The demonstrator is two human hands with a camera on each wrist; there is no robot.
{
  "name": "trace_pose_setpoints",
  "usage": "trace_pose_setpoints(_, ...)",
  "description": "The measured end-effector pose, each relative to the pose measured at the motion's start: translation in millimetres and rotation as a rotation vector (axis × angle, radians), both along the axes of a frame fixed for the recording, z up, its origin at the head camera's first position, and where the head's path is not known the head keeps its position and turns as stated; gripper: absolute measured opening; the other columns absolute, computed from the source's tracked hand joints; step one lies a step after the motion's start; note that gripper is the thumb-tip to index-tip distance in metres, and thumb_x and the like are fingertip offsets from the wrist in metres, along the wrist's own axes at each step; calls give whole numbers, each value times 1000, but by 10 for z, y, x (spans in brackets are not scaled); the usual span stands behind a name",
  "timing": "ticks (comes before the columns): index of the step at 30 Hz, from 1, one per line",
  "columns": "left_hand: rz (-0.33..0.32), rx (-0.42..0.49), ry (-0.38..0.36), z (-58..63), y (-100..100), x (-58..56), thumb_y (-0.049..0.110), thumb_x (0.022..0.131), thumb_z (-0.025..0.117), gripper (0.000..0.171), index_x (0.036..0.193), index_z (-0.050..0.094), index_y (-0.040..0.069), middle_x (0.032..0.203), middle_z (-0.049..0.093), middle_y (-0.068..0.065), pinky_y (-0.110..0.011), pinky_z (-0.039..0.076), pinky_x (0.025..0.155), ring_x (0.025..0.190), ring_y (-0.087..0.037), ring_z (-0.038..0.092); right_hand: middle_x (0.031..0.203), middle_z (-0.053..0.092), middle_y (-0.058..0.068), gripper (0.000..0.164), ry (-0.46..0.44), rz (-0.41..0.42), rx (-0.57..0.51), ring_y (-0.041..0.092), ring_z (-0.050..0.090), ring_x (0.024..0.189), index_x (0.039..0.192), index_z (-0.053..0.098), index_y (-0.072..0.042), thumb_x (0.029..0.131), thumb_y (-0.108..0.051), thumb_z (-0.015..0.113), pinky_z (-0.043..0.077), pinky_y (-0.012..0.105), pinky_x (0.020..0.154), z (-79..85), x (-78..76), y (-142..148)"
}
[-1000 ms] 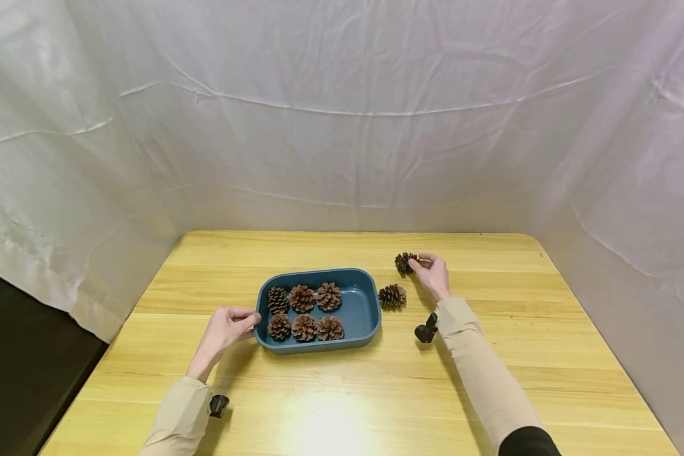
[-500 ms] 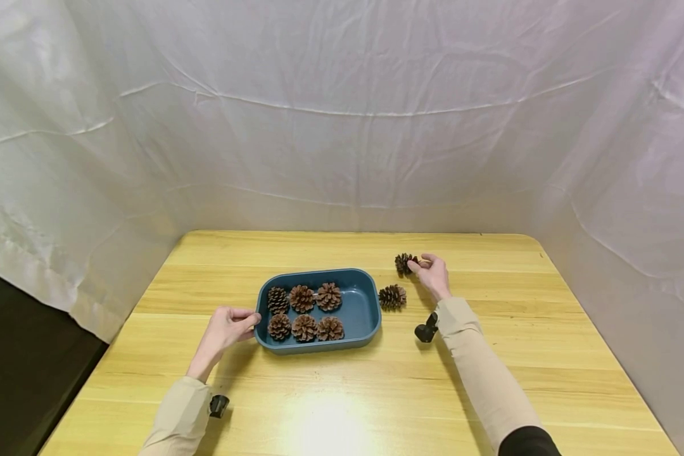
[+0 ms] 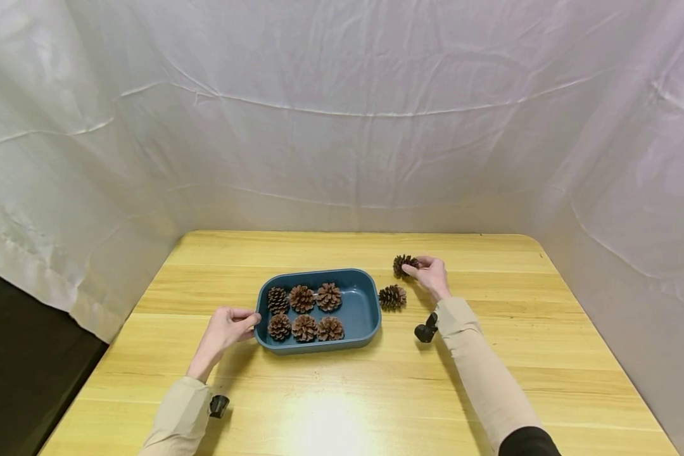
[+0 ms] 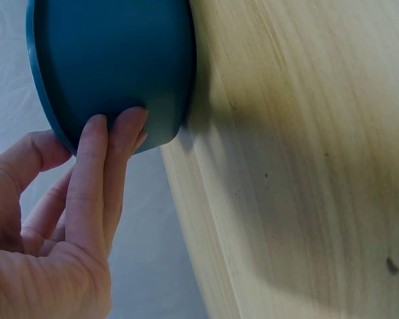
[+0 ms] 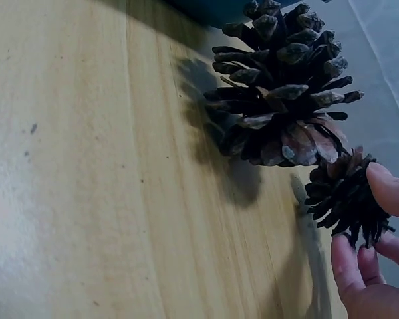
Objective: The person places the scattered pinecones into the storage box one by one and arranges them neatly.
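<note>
A blue rectangular tray (image 3: 360,306) with rounded corners holds several brown pine cones (image 3: 304,327) in two rows, its right end bare. My left hand (image 3: 228,328) pinches the tray's left rim, thumb on the rim and fingers against the outer wall, as the left wrist view also shows (image 4: 80,199). Behind and right of the tray, my right hand (image 3: 432,276) holds a dark pine cone (image 3: 403,265) between thumb and fingers. Another pine cone (image 3: 392,297) lies on the table close to the tray's right end; it looms large in the right wrist view, nearer than the held cone (image 5: 346,196).
The wooden table (image 3: 330,392) carries a bright glare near its front. Pale cloth (image 3: 342,158) hangs behind it and on both sides. A dark surface (image 3: 23,367) lies beyond the left edge. Black wrist cameras (image 3: 426,329) sit under both sleeves.
The right thumb has closed further over the pine cone, which has shifted slightly to the left and turned a little. The left hand and the tray have stayed in place.
</note>
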State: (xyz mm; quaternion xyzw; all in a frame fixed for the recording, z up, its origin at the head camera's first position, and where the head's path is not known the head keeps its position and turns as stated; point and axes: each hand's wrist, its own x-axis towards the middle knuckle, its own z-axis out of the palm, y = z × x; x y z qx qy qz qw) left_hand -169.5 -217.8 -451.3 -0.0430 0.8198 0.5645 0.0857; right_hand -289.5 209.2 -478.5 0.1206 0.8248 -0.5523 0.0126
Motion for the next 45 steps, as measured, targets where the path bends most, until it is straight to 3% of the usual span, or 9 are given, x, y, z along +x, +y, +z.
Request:
trace_pose_setpoints(25, 3, 12, 1, 11, 9, 16, 2, 97, 62, 33, 122, 61, -19, 122, 66, -33, -25, 65, 79, 91, -15, 74, 139, 55, 24, 60, 80, -47, -65, 36, 49, 131, 139, 56, 1, 88, -23, 79, 40, 49, 119, 34, -12, -22)
trace_pose_setpoints(39, -2, 12, 13, 12, 1, 8, 2, 97, 63, 33, 121, 60, -20, 117, 68, -34, -23, 65, 77, 84, -9, 73, 150, 47, 25, 65, 113, 26, -135, 38, 41, 142, 145, 49, 2, 91, -22, 76, 35, 49, 126, 104, -4, -28)
trace_pose_setpoints(43, 0, 11, 14, 14, 5, 10, 2, 97, 63, 33, 121, 61, -20, 116, 68, -34, -23, 65, 77, 83, -10, 73, 146, 50, 26, 62, 130, 45, -154, 37, 45, 137, 144, 49, 3, 92, -20, 74, 41, 47, 122, 148, 15, -47)
trace_pose_setpoints(45, -1, 11, 15, 15, 6, 9, 2, 97, 63, 33, 121, 60, -20, 117, 68, -34, -24, 65, 77, 84, -11, 73, 143, 53, 26, 60, 143, 58, -143, 32, 55, 126, 143, 51, 4, 93, -20, 73, 46, 46, 118, 175, 26, -56)
